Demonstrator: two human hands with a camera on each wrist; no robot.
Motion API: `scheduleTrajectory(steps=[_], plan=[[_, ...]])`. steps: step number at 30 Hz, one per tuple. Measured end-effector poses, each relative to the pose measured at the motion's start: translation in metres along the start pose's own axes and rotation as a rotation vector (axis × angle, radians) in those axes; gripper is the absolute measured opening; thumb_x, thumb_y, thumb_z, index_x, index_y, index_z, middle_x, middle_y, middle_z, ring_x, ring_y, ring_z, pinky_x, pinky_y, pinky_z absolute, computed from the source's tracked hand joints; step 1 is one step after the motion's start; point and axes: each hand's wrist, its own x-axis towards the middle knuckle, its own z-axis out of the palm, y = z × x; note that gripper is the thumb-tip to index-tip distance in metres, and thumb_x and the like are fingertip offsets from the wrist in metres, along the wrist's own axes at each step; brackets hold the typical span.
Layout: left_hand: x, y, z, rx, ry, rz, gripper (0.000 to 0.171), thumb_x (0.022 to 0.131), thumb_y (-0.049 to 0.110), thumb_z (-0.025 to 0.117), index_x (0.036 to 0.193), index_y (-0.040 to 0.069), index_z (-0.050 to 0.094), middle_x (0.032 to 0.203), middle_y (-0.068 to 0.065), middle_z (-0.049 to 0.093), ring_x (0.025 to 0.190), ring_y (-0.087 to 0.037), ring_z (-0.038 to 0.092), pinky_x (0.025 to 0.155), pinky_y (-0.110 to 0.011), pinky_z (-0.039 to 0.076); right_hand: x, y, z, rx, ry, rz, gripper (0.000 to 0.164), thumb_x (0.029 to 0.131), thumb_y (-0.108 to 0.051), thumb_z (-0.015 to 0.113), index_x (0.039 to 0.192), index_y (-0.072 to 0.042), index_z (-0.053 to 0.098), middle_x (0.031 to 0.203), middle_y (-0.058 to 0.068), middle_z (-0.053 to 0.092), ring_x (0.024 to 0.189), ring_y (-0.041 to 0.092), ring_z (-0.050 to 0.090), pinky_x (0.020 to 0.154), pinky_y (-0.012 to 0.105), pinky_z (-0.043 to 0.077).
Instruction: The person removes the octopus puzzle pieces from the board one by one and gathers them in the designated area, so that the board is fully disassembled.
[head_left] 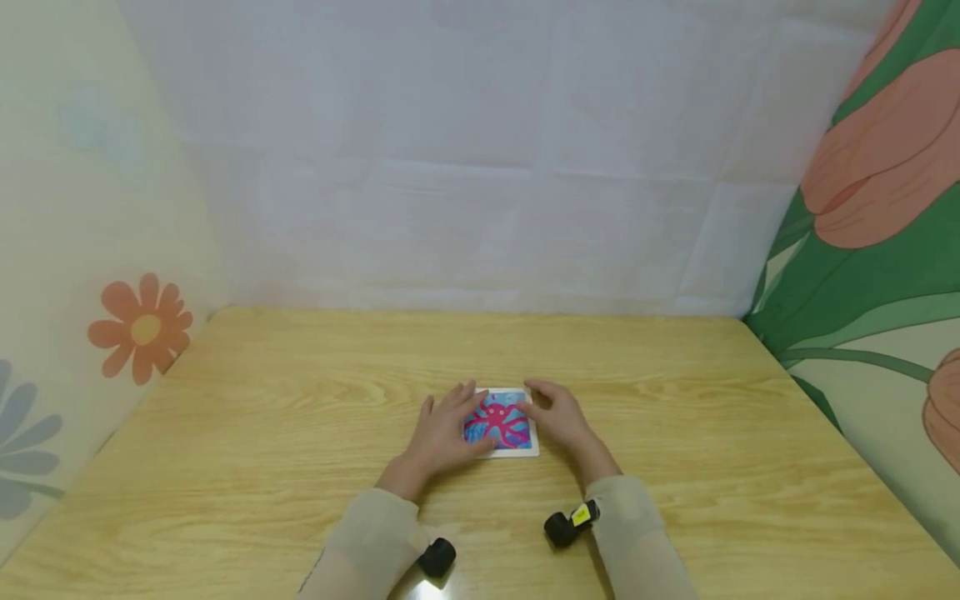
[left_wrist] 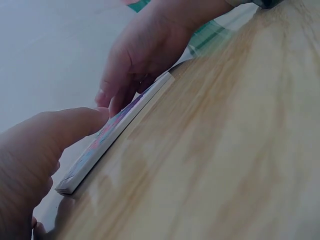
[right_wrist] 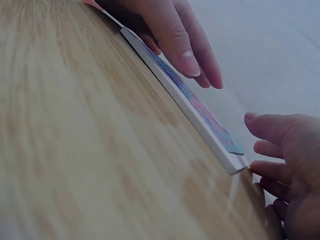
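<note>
A flat picture board (head_left: 534,442) with a white border lies on the wooden table, showing a pink octopus (head_left: 497,417) on a blue ground. My left hand (head_left: 442,432) spreads over the board's left side, thumb near its front edge and fingers toward the back, covering part of the picture. At the right edge is my right hand (head_left: 562,419), its fingers loosely bent and its thumb reaching over the picture. In the right wrist view, the thin picture layer (right_wrist: 220,131) sits on the thicker white board. Neither hand visibly grips it, though some fingertips are hidden.
The wooden table (head_left: 300,375) reaches back to a white cloth (head_left: 480,167). Floral panels (head_left: 885,250) flank it on both sides. Small black wrist cameras (head_left: 437,557) are worn at both sleeves.
</note>
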Motion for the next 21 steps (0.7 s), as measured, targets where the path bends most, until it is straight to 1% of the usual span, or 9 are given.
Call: scheduleTrajectory(steps=[3, 7, 12, 18, 21], plan=[[-0.0007, -0.0001, 0.0008, 0.023, -0.015, 0.012, 0.068, 0.073, 0.050, 0.057, 0.128, 0.012, 0.044, 0.135, -0.011, 0.032, 0.124, -0.028, 0.023, 0.093, -0.058, 0.008, -0.0006, 0.0021, 0.0009, -0.026, 0.003, -0.057, 0.041, 0.079, -0.018, 0.062, 0.116, -0.003, 0.053, 0.120, 0.016, 0.047, 0.114, 0.031, 0.037, 0.095, 0.043, 0.024], [-0.0013, -0.0001, 0.0019, 0.055, -0.036, 0.018, 0.067, 0.074, 0.051, 0.055, 0.128, 0.015, 0.044, 0.134, -0.012, 0.033, 0.124, -0.028, 0.023, 0.092, -0.059, 0.009, -0.0018, 0.0031, 0.0013, -0.091, 0.011, -0.127, 0.039, 0.078, -0.015, 0.063, 0.113, 0.000, 0.055, 0.118, 0.018, 0.048, 0.112, 0.033, 0.038, 0.094, 0.045, 0.024], [-0.0030, 0.0001, 0.0010, 0.087, -0.051, 0.028, 0.065, 0.076, 0.051, 0.052, 0.129, 0.015, 0.043, 0.136, -0.012, 0.030, 0.125, -0.029, 0.020, 0.092, -0.059, 0.008, -0.0019, 0.0009, 0.0023, -0.146, 0.020, -0.162, 0.038, 0.078, -0.013, 0.063, 0.112, 0.001, 0.056, 0.118, 0.019, 0.048, 0.112, 0.035, 0.038, 0.094, 0.046, 0.024], [-0.0038, 0.0025, -0.0003, 0.113, -0.054, 0.026, 0.063, 0.078, 0.051, 0.050, 0.129, 0.016, 0.043, 0.137, -0.012, 0.028, 0.125, -0.028, 0.019, 0.093, -0.058, 0.008, 0.0002, -0.0010, 0.0037, -0.222, 0.042, -0.168, 0.035, 0.076, -0.012, 0.064, 0.110, -0.002, 0.059, 0.118, 0.016, 0.049, 0.111, 0.034, 0.038, 0.093, 0.048, 0.024], [-0.0038, 0.0026, -0.0005, 0.115, -0.056, 0.020, 0.062, 0.078, 0.051, 0.049, 0.129, 0.016, 0.042, 0.137, -0.012, 0.028, 0.125, -0.028, 0.019, 0.093, -0.058, 0.008, 0.0009, -0.0016, 0.0046, -0.234, 0.050, -0.169, 0.034, 0.076, -0.012, 0.064, 0.108, -0.003, 0.060, 0.117, 0.016, 0.049, 0.111, 0.034, 0.038, 0.092, 0.050, 0.023]])
